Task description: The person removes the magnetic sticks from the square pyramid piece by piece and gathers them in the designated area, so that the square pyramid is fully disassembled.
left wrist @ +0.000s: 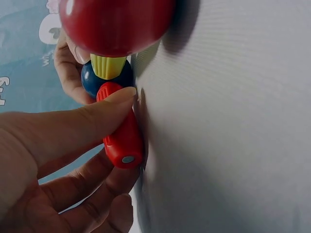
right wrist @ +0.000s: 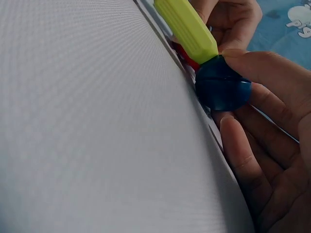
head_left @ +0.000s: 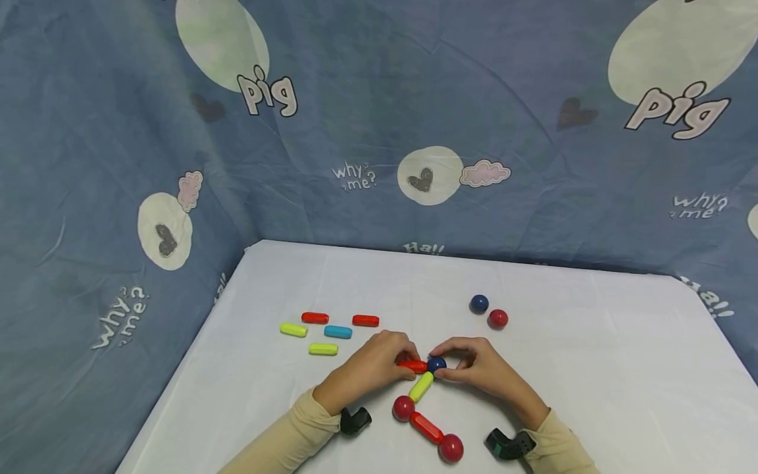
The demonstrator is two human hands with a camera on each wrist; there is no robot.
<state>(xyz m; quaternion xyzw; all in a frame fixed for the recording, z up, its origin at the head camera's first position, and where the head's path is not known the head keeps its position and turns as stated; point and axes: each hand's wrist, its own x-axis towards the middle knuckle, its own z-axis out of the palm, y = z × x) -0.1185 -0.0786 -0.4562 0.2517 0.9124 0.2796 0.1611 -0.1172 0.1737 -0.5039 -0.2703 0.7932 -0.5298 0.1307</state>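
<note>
A chain of balls and rods lies on the white table. From the front it runs red ball (head_left: 451, 448), red rod (head_left: 426, 428), red ball (head_left: 404, 408), yellow-green rod (head_left: 421, 387), blue ball (head_left: 436, 365). My left hand (head_left: 376, 362) pinches another red rod (left wrist: 125, 141) between thumb and fingers; its far end meets the blue ball, and a small silver disc shows in its near end. The right hand (head_left: 482, 368) holds that blue ball (right wrist: 222, 85) between thumb and fingers, where the yellow-green rod (right wrist: 189, 29) joins it.
Beyond the left hand lie loose rods: red (head_left: 315, 318), red (head_left: 366, 320), blue (head_left: 338, 332), yellow-green (head_left: 293, 330) and yellow-green (head_left: 323, 349). A blue ball (head_left: 479, 303) and a red ball (head_left: 498, 319) sit behind the right hand. Patterned blue cloth (head_left: 355, 118) hangs behind the table (head_left: 622, 342).
</note>
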